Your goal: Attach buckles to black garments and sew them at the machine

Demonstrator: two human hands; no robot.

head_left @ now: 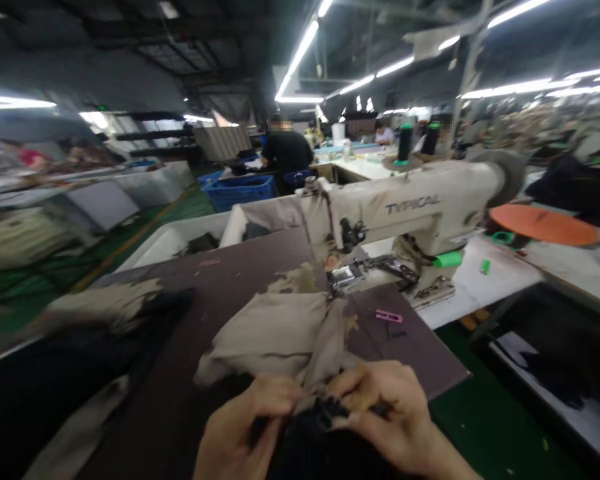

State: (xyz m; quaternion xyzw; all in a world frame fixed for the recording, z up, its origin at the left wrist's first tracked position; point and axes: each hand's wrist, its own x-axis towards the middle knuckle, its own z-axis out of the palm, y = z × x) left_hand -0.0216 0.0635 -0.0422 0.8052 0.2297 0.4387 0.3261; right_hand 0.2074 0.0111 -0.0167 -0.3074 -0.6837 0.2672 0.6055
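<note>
Dark cloth (323, 417) lies bunched at 6 o'clock, gathered between both hands, with crumpled, soft beige lining (273, 337) spreading toward 12 o'clock over the smooth brown tabletop (240, 283). The left hand (243, 427) is half closed, its thumb and fingers pinching a fold of the cloth; the right hand (385, 413) is also half closed, pinching the same fold just beside it. A cream TYPICAL sewing machine (405, 213) stands at 1 o'clock, its metal presser foot (347, 277) touching the lining's far edge. Pink thread snips (389, 316) lie at 2 o'clock, on bare tabletop near its angled right edge. Another dark-and-beige garment (85, 347) is heaped at 9 o'clock.
</note>
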